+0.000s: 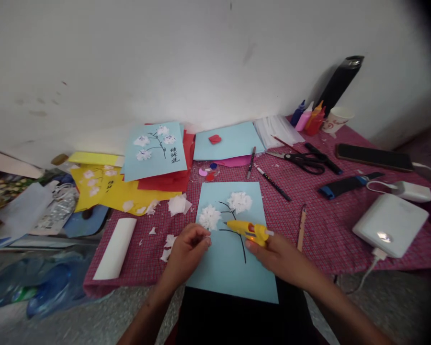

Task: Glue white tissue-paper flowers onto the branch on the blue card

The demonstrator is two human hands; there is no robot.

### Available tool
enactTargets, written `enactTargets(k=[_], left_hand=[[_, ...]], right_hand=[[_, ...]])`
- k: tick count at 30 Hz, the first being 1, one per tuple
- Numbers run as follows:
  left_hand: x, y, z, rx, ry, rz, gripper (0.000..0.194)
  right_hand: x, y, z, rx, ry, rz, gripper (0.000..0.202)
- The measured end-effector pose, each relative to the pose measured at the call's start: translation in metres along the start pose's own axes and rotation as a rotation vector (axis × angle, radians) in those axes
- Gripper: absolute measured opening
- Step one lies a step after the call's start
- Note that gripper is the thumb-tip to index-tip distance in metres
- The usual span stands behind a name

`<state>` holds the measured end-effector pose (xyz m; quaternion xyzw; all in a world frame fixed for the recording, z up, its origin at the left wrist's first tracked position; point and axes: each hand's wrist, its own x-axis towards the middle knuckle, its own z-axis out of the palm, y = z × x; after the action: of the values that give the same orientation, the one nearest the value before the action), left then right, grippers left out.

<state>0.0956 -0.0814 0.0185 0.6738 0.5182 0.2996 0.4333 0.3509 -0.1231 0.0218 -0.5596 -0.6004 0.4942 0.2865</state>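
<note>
My right hand (278, 256) is wrapped round a yellow hot glue gun (249, 231) with an orange glow on its body. The gun's nozzle points left, over a light blue sheet of paper (215, 268). Drawn on that sheet is a black branch (243, 247), with one white paper flower (239, 201) at its top and another white paper flower (210, 217) at left. Just below the left flower, my left hand (188, 251) is closed in a pinch. Whatever is between its fingertips is too small to make out. White paper scraps (168, 242) lie beside this hand.
A finished-looking flower card (154, 151) rests on red and yellow paper at the back left. A white paper roll (115, 249) lies at left. To the right are black scissors (301, 162), a marker (274, 184), paint bottles (314, 120) and a white power bank (391, 224).
</note>
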Motion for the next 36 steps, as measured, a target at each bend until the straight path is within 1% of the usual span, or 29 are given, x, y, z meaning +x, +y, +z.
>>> enactTargets(k=[3, 8, 13, 19, 23, 32, 36], left_hand=[[-0.001, 0.000, 0.002, 0.109, -0.005, 0.030, 0.011], [-0.004, -0.001, 0.001, 0.133, -0.013, 0.032, 0.012], [-0.005, -0.003, 0.001, 0.147, 0.004, 0.045, 0.012], [-0.006, -0.002, 0.003, 0.163, -0.003, 0.042, 0.012], [-0.006, -0.001, 0.003, 0.164, -0.013, 0.042, 0.012], [-0.005, -0.004, 0.005, 0.179, 0.011, 0.035, 0.012], [-0.005, -0.003, 0.005, 0.200, 0.015, 0.061, 0.012]], right_hand=[[0.012, -0.006, 0.001, -0.090, -0.004, -0.042, 0.028], [0.020, -0.012, 0.004, -0.152, -0.039, -0.066, 0.027], [0.022, -0.013, 0.006, -0.179, -0.049, -0.062, 0.030], [0.023, -0.013, 0.007, -0.311, -0.027, -0.013, 0.034], [0.023, -0.013, 0.008, -0.319, -0.027, -0.005, 0.036], [0.023, -0.010, 0.008, -0.350, -0.019, 0.002, 0.037], [0.025, -0.016, 0.006, -0.353, -0.035, -0.009, 0.034]])
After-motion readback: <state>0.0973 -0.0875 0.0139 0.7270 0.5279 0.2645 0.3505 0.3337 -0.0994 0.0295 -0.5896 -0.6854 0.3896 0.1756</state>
